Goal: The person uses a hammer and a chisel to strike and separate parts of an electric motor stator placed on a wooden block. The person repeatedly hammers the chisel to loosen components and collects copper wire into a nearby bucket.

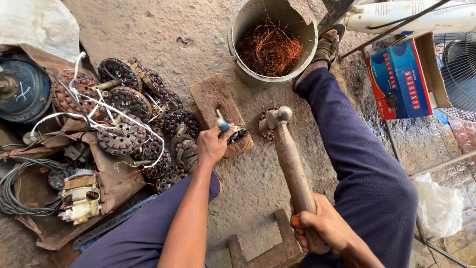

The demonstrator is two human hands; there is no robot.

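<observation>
My left hand [212,144] grips a metal chisel [221,121] with a blue band, held upright over a small motor part [239,133] lying on a wooden block [213,99]. In my right hand [321,224] is the wooden handle of a hammer [290,159]; its steel head [275,118] hangs just right of the chisel, above another round wound stator [263,126] on the ground. My legs in dark blue trousers frame the block on both sides.
A metal bucket [237,37] of copper wire stands behind the block. A pile of wound stators and cables [126,119] lies at left on brown paper. Right of my leg are a blue box [399,82], a fan grille [458,64] and a plastic bag [439,206].
</observation>
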